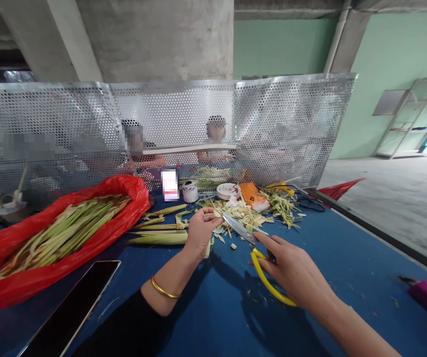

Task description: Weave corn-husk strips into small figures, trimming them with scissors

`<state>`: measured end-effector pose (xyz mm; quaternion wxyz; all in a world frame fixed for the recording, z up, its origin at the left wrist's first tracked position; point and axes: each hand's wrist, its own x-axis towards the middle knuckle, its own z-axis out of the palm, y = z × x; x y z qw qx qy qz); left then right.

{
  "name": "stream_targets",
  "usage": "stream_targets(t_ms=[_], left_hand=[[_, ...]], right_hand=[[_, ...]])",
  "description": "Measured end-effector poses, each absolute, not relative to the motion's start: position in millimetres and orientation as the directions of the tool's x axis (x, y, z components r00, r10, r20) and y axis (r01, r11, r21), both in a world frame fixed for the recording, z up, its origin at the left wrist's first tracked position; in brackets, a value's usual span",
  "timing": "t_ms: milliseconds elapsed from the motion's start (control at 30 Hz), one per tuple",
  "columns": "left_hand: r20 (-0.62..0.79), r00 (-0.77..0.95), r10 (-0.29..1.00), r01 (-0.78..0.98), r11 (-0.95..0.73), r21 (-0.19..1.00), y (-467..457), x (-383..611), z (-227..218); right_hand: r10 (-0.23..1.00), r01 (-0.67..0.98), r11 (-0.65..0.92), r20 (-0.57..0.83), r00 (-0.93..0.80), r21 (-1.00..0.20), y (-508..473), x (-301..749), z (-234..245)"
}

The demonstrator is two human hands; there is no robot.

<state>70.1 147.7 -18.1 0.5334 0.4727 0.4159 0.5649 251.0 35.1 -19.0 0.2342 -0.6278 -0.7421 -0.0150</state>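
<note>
My right hand (pixel 291 267) is closed around the yellow handles of a pair of scissors (pixel 238 227), whose blades point up and left toward my other hand. The fingers of my left hand (pixel 201 229) pinch a pale green husk strip (pixel 208 248), part of which hangs below the palm. At my fingertips the blade tips meet the pale plant material; whether they touch the strip I cannot tell. Behind both hands lies a heap of pale green trimmings (pixel 248 218). Long husk leaves (pixel 161 239) lie side by side just left of my left wrist.
A red plastic bag (pixel 97 238) full of long husk strips lies at left, with a dark phone (pixel 75 302) in front. A lit phone (pixel 170 185), white roll (pixel 190 192), round tin (pixel 228 191) and orange packet (pixel 252 196) line the perforated metal screen (pixel 291 129). Two people sit beyond.
</note>
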Motion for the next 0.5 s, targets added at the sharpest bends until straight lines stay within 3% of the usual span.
stream_targets(t_ms=[300,500], left_hand=[[0.074,0.026,0.997,-0.214,-0.067,0.975,146.6,69.5,-20.0],[0.078,0.026,0.997,-0.202,-0.071,0.977,147.6,69.2,-17.8]], right_hand=[[0.934,0.937,0.210,0.340,-0.108,-0.280,34.8,254.7,-19.4],[0.926,0.874,0.204,0.376,-0.027,-0.441,36.3,252.2,-20.2]])
